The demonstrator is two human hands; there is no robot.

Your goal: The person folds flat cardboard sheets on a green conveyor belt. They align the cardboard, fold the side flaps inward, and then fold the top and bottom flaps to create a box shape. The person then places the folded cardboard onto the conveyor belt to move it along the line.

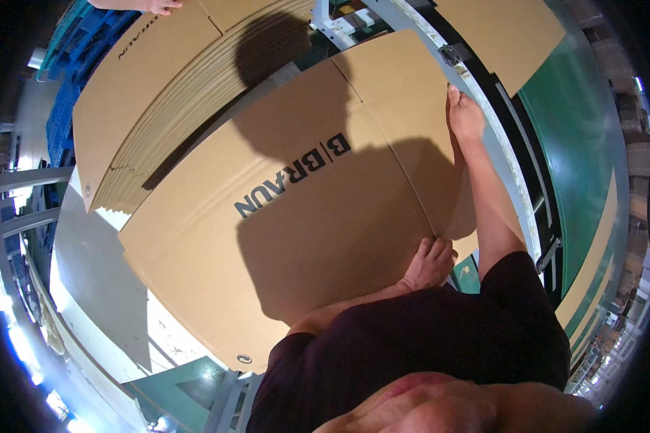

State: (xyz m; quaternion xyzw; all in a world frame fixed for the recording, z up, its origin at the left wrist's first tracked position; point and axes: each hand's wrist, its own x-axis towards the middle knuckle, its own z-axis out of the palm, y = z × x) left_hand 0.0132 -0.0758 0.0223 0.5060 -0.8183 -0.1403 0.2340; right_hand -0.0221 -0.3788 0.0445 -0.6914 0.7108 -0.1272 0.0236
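Observation:
A large flattened cardboard box (195,238) with dark printing and a crease across it slants in front of me. My right hand (465,117), arm stretched forward, is closed on its far right edge beside a pale metal rail. Close to my body, my left hand (429,264) has its fingers curled at the near right edge of the same cardboard, by the crease. Its thumb and the underside of the grip are hidden. Shadows of my head and body fall over the sheet.
Behind lies a thick stack of flattened cardboard boxes (188,86), with another person's hand (164,6) at its top edge. The curved pale rail (513,155) runs along the right, beside a green surface (570,166) carrying more cardboard (505,36). Blue pallets (63,108) stand far left.

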